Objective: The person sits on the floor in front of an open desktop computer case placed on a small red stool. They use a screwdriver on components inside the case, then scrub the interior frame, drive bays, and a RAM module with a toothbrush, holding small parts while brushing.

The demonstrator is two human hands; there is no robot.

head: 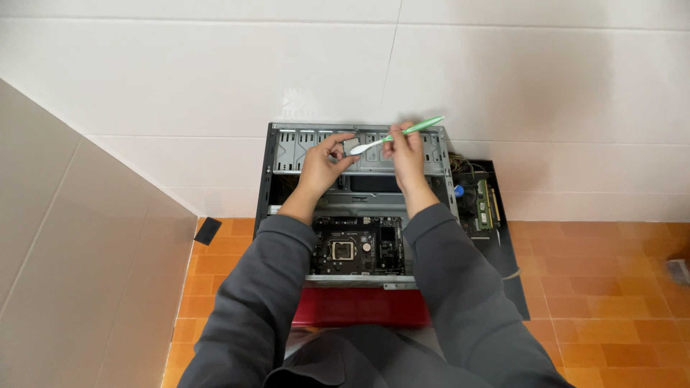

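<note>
1. The right hand [407,152] holds a toothbrush [397,134] with a green handle and a white head; its fingers are closed around the middle of the handle.
2. The toothbrush lies slanted, its green end pointing up and to the right, its white head pointing down and to the left towards the other hand.
3. The left hand [321,164] is raised just beside the brush head, with thumb and forefinger pinched narrow at the white tip. Whether they grip the tip itself or something small against it, I cannot tell.
4. Both hands hover above the far end of an open computer case [275,172], over its grey metal drive rack [295,151].
5. The case lies on its side on the floor [611,287], which has orange tiles, and its far end is against a white tiled wall [180,72].
6. Inside the case, between the two forearms, a dark circuit board [357,246] lies flat with a square silver socket [343,250] near its middle.
7. The near edge of the case meets a red panel [352,307], close to the person's body.
8. To the right of the case a black side panel [503,237] lies on the floor, with a second board [483,205] and some loose wires resting on it.
9. A small black square [207,231] lies on the floor to the left, near the corner where a beige wall [72,273] meets the tiles.
10. Both arms are in dark grey sleeves [460,287].
</note>
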